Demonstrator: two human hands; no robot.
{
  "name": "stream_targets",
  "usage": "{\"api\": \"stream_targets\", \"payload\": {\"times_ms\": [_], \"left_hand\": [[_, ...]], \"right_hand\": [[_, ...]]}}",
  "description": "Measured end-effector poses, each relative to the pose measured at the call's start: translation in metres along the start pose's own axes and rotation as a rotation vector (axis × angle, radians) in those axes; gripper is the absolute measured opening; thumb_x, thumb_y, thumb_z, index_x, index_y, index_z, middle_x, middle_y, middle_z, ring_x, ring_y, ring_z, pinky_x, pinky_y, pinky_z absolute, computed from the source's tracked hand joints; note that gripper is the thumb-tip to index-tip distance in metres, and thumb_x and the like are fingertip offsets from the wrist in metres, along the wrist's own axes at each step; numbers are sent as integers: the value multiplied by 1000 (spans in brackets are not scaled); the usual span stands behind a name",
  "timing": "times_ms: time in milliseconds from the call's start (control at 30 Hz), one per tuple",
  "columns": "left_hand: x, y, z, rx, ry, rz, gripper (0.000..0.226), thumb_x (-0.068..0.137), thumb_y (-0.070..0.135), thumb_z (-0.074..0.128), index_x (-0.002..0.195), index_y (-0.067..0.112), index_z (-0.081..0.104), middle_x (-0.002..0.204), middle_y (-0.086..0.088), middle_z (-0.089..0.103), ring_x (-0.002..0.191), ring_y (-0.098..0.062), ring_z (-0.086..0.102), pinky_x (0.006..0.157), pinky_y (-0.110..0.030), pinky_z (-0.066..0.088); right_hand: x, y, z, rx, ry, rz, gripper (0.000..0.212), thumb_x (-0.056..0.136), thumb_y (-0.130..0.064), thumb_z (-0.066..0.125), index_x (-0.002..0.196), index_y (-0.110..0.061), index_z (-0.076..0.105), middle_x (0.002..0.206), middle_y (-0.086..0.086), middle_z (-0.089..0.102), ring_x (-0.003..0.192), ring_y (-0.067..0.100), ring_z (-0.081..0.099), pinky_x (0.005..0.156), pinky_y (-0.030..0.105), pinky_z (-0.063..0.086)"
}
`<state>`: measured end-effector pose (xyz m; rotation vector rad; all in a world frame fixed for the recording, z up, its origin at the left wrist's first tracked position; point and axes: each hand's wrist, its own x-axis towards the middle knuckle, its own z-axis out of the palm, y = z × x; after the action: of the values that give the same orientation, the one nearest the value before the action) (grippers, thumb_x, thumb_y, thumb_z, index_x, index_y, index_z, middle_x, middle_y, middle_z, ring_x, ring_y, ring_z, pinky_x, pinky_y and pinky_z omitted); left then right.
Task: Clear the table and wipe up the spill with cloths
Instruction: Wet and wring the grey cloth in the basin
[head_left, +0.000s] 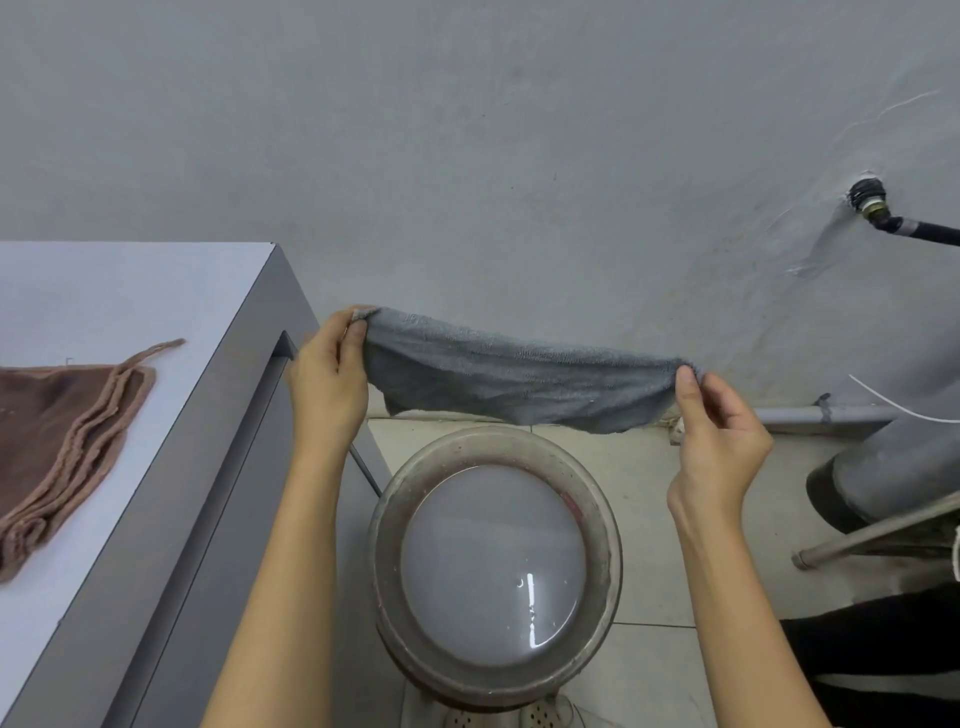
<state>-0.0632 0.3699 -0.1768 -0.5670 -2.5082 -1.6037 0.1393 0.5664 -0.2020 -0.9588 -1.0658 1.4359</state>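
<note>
A grey cloth (519, 379) hangs stretched between my two hands above a bucket. My left hand (330, 382) pinches its left corner and my right hand (719, 441) pinches its right corner. Below the cloth a round bucket (602, 519) stands on the floor, filled with cloudy water. A folded brown cloth (57, 431) lies on the white table (130, 291) at the left, apart from both hands.
The table's grey side panel (208, 493) runs down beside my left arm. A black hose and tap (878, 208) stick out of the wall at the right. A grey pipe (826, 413) runs along the wall base, and a large grey object (904, 457) stands at the right edge.
</note>
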Motion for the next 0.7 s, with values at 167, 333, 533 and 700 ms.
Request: {"api": "stream_targets", "payload": {"times_ms": [167,333,533,700], "left_hand": [[-12,-10,4,-37,-52,-166,21,98,27,43,98,36,62,89,5,63,92,-18,58,83,-33,47],[-13,-15,8,-27,-90,-270,18,98,27,39,97,27,57,87,5,59,93,-18,55,76,-31,43],[-7,-9,10,-1,-147,-316,21,100,30,31,101,18,48,93,-3,59,94,-22,55,77,-34,42],[-4,-8,13,-115,-199,-388,18,100,30,30,100,20,45,103,-5,58,105,-24,56,92,-41,44]], "right_hand": [[1,15,-2,-85,-46,86,20,87,-8,64,107,-5,64,87,-6,63,81,1,58,76,10,48],[4,19,-2,-106,-66,149,16,88,-10,64,103,-13,62,85,-8,62,72,-5,59,67,6,46],[5,13,1,-61,-94,215,10,88,-9,64,94,-18,64,90,-4,65,85,5,62,82,18,48],[7,11,2,-44,-94,207,9,89,-11,63,91,-20,63,86,-5,64,78,5,61,72,14,48]]}}
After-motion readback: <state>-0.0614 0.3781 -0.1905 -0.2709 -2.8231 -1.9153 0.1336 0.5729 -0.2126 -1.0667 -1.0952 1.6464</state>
